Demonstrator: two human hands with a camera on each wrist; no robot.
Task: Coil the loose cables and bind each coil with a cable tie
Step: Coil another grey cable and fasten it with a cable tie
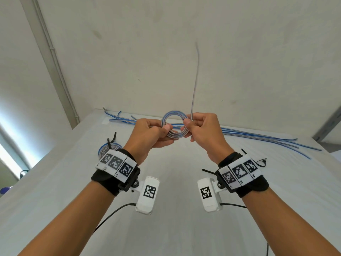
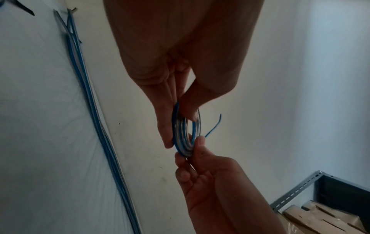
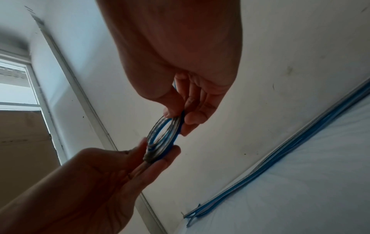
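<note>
**Both hands pinch a small cable coil above the table**

White sheeting covers the table (image 1: 175, 182), which meets a pale wall at its far edge. Only the head view shows the bound coil (image 1: 108, 147) at near left, with black cable ties (image 1: 261, 162) at near right. Mid-table, the left hand (image 1: 147, 133) and right hand (image 1: 204, 132) each pinch opposite sides of the blue-and-silver coil (image 1: 174, 124), thumbs pressing it against curled fingers. Its ring faces the person; the free cable end (image 1: 195, 74) points straight up. Loose cables (image 1: 258, 135) run left to right along the far edge. Only the left wrist view shows a metal rack (image 2: 300, 191) holding cardboard.
</note>
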